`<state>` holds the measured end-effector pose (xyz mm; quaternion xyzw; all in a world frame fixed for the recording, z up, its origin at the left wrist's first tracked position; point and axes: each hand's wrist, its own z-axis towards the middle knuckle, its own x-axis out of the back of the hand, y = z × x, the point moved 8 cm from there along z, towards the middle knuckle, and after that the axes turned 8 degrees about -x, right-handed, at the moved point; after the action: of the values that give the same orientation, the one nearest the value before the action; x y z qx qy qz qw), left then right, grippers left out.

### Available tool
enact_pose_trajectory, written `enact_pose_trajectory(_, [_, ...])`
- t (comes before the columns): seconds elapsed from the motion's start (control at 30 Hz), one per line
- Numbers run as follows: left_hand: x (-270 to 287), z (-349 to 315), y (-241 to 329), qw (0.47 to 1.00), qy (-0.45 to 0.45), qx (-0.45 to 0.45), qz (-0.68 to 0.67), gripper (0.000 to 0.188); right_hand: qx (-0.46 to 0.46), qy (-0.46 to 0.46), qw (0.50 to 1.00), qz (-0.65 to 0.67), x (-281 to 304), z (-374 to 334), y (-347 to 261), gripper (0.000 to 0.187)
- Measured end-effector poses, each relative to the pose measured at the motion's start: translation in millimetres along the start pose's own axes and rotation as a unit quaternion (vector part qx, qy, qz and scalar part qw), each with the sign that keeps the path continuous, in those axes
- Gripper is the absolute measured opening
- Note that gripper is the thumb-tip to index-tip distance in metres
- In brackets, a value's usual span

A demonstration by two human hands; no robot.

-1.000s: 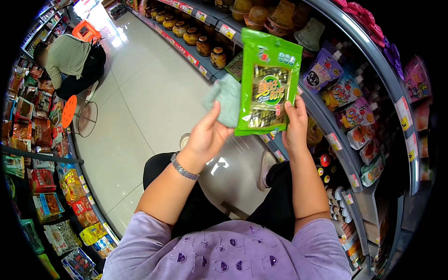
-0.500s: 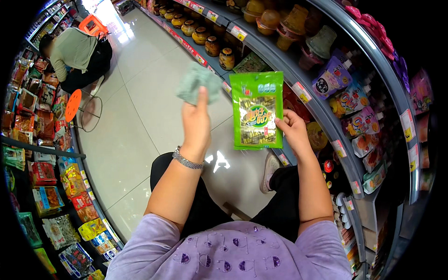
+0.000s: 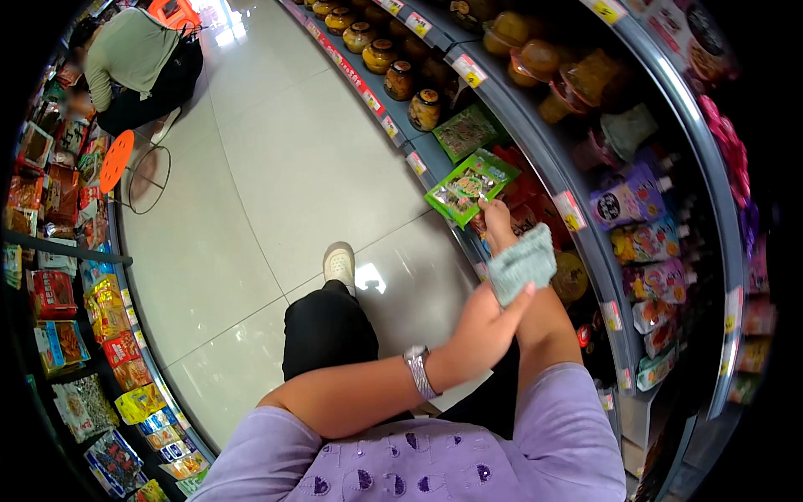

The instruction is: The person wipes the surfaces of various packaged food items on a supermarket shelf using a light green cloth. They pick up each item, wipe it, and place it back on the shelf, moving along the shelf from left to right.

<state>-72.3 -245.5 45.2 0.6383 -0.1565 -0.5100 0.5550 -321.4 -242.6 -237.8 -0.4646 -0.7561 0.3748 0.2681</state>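
My left hand (image 3: 489,325), with a silver watch on its wrist, is closed on a folded pale green cloth (image 3: 524,263). That arm crosses in front of me, and the cloth overlaps my right forearm in the picture. My right hand (image 3: 498,224) reaches to the low shelf and pinches the near edge of a bright green snack packet (image 3: 470,187) with a clear window. The packet lies tilted over the shelf edge, beside another green packet (image 3: 465,132). Red packets (image 3: 529,186) sit just right of it, partly hidden.
Glass jars (image 3: 424,110) line the low shelf beyond the packets. Jelly cups and pouches (image 3: 629,199) fill the shelf above, at right. A crouching person (image 3: 138,63) and an orange-topped wire stool (image 3: 117,161) are far left, by a rack of snack packets (image 3: 63,294).
My right hand has lowered the green packet from in front of me onto the low shelf. My left hand has swung right with the cloth. One foot has come forward on the floor.
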Motion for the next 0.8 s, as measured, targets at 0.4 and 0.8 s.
enact_pose_trajectory(0.4, [29, 15, 11, 0.979, 0.035, 0.162, -0.115, 0.031, 0.178, 0.264, 0.933, -0.168, -8, 169, 0, 0.030])
enact_pose_trajectory(0.8, [33, 24, 11, 0.975, 0.123, 0.111, -0.147, 0.035, 0.292, -0.134, 0.733, -0.599, 19, 34, 70, 0.040])
